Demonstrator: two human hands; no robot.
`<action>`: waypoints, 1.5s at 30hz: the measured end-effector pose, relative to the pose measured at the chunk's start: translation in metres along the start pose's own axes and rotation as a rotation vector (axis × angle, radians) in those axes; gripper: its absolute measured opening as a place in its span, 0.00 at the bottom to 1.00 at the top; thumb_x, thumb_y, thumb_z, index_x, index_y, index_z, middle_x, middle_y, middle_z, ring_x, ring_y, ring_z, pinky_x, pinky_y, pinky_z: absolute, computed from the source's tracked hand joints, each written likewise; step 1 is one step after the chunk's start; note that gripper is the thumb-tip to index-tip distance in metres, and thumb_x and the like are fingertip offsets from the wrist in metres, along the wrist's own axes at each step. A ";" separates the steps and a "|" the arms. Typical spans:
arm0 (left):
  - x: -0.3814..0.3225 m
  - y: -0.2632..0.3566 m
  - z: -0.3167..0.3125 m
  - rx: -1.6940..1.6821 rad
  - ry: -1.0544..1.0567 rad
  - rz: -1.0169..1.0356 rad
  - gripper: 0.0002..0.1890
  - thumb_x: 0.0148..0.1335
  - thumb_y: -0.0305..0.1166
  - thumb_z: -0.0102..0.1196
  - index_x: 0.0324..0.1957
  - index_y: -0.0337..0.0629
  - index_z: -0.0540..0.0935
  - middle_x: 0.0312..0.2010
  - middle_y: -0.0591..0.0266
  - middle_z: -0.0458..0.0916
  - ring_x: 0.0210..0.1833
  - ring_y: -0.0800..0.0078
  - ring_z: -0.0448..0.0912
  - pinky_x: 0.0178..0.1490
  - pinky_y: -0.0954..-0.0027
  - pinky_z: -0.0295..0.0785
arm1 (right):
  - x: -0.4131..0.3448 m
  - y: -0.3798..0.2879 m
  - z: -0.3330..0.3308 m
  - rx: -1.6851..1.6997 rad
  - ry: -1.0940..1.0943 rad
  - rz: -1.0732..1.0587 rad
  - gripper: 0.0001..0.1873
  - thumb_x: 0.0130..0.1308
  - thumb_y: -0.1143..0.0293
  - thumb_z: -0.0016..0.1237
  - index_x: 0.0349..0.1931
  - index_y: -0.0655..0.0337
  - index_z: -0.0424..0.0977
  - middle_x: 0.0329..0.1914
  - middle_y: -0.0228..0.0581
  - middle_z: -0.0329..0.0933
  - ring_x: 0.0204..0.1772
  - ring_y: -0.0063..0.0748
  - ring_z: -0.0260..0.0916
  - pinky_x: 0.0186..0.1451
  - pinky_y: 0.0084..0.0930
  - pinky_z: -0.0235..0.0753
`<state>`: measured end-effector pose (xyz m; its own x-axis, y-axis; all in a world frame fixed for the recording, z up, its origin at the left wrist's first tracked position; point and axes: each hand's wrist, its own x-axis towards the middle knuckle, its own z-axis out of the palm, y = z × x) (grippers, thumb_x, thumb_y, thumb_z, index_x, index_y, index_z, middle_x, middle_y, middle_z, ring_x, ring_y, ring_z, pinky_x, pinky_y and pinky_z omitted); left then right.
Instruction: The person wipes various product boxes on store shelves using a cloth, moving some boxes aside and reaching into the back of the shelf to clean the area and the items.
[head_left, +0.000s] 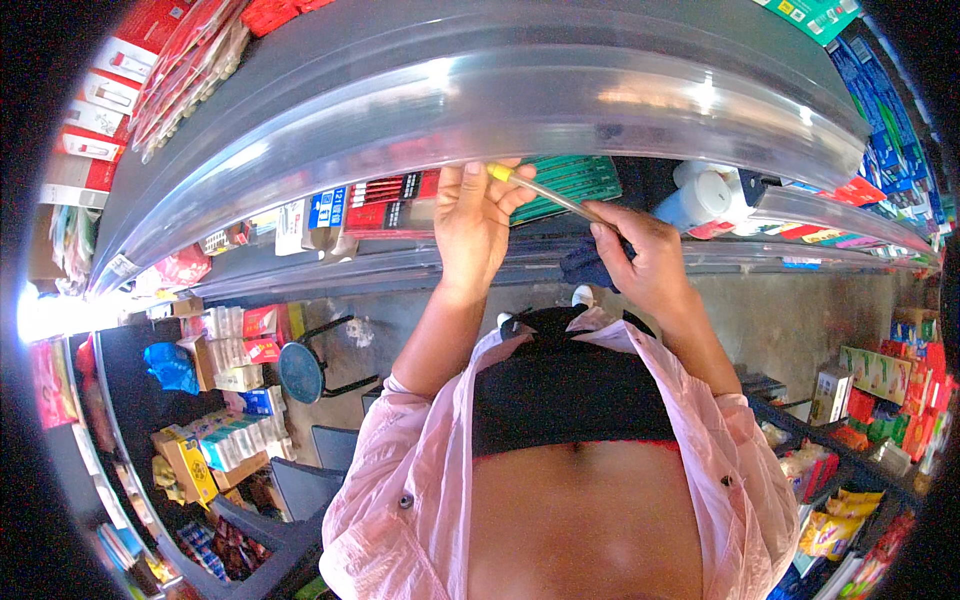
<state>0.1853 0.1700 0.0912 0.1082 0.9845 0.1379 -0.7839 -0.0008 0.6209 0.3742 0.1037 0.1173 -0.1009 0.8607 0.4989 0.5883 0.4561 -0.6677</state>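
A thin, pale tube-like stick (559, 196) with a yellow end piece (499, 172) slants between my two hands. My left hand (474, 214) has its thumb and fingers around the yellow end, palm turned up. Farther along, my right hand (634, 244) grips the other end between thumb and fingers. Behind the stick, green flat packs (574, 180) lie on a shelf beneath a clear plastic shelf front (525, 112). Red packs (386, 217) lie beside them, to the left of my left hand.
White and blue containers (701, 199) stand on the shelf at right. A dark round stool (302, 373) is on the floor at left, near stacked boxed goods (240, 442). Yellow snack bags (832, 529) sit on a rack at lower right. Red-and-white boxes (109, 90) line the upper left.
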 end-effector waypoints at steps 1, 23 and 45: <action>0.000 0.001 -0.002 -0.036 -0.009 -0.040 0.10 0.70 0.33 0.43 0.49 0.44 0.72 0.45 0.49 0.80 0.47 0.55 0.80 0.45 0.60 0.80 | 0.000 0.000 0.000 0.002 0.002 -0.009 0.13 0.59 0.73 0.52 0.45 0.59 0.76 0.29 0.46 0.79 0.29 0.44 0.78 0.32 0.33 0.77; 0.004 0.004 -0.020 -0.438 0.106 -0.408 0.13 0.69 0.35 0.43 0.48 0.36 0.73 0.42 0.56 0.80 0.49 0.63 0.77 0.51 0.65 0.75 | 0.010 -0.032 -0.017 0.013 -0.034 -0.028 0.13 0.53 0.77 0.53 0.41 0.60 0.74 0.30 0.44 0.79 0.30 0.43 0.78 0.32 0.34 0.77; -0.008 0.001 0.003 -0.054 0.031 -0.057 0.12 0.70 0.37 0.42 0.51 0.44 0.71 0.44 0.51 0.80 0.43 0.61 0.81 0.46 0.63 0.79 | 0.005 -0.022 -0.007 0.017 0.033 -0.019 0.10 0.58 0.75 0.53 0.41 0.61 0.73 0.27 0.46 0.78 0.28 0.44 0.77 0.30 0.33 0.76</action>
<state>0.1856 0.1612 0.0933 0.1351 0.9876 0.0795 -0.8088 0.0636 0.5847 0.3661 0.0968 0.1386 -0.0852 0.8442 0.5292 0.5729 0.4761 -0.6672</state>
